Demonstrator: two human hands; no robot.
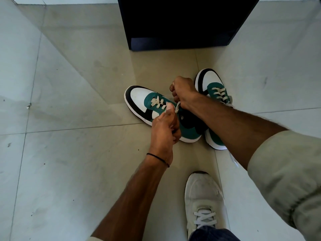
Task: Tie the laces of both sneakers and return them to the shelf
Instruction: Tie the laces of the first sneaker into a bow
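Note:
Two green, white and black sneakers stand on the tiled floor. The left sneaker (139,100) points up and left; the right sneaker (211,82) lies behind my right forearm, its heel partly hidden. Both hands work over the left sneaker's tongue. My left hand (165,129) has curled fingers and its thumb pressed down on the cream lace (177,108). My right hand (182,91) is fisted just above, pulling a lace end up from the knot area. The lace ends inside both fists are hidden.
A dark shelf unit (182,23) stands on the floor just beyond the sneakers. My own white shoe (203,202) is planted at the bottom centre. Pale floor tiles (60,84) spread to the left and right.

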